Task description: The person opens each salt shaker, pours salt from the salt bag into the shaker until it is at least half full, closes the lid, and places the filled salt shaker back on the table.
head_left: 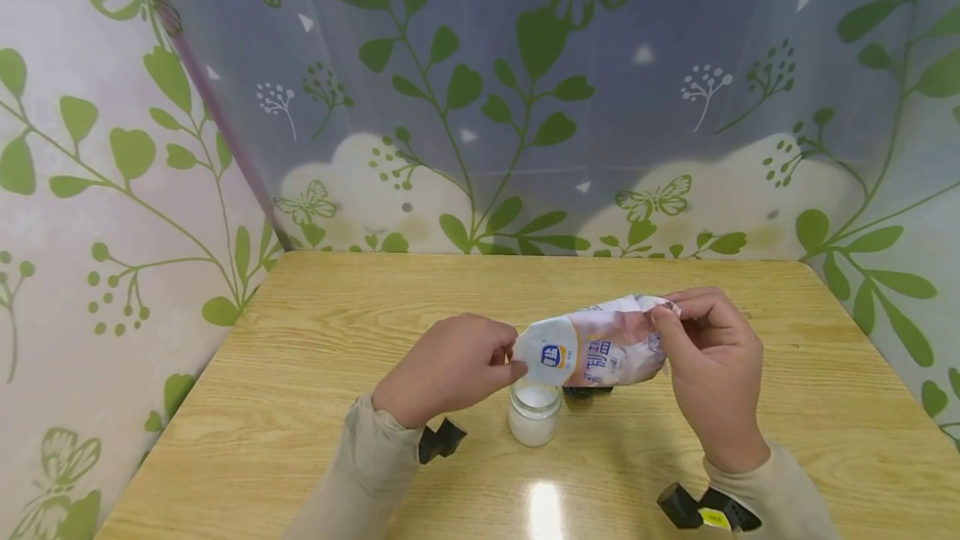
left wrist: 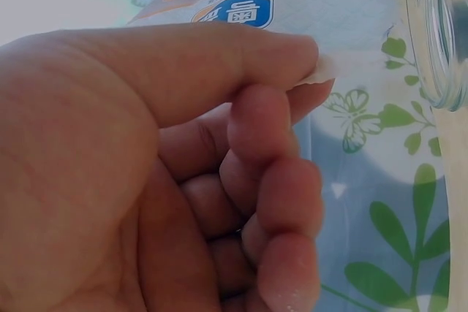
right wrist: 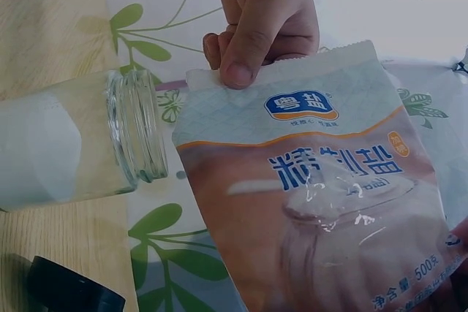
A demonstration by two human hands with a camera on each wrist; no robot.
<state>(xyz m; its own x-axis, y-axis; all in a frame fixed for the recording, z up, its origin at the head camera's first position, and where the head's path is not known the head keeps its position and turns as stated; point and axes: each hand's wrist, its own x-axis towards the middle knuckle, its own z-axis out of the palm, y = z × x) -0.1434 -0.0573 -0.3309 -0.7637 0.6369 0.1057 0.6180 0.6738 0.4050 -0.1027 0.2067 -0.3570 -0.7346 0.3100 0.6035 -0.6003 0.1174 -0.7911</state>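
Observation:
A pink and pale-blue plastic salt bag [head_left: 600,344] is held tilted above a glass jar [head_left: 534,427]. My left hand [head_left: 457,365] pinches the bag's top edge between thumb and index finger; the other fingers curl inward in the left wrist view. At the opposite end, my right hand [head_left: 716,373] grips the bag's bottom between thumb and fingers. The open jar stands upright on the table, its threaded mouth right under the bag's top end. White contents fill part of it, as the jar [right wrist: 66,144] shows in the right wrist view. The bag's opening itself is hidden.
A black lid [head_left: 588,392] lies on the wooden table [head_left: 337,323] just behind the jar, partly covered by the bag. Patterned cloth [head_left: 465,107] with green leaves hangs along the table's back and sides. Black wrist devices [head_left: 442,440] sit at both sleeves.

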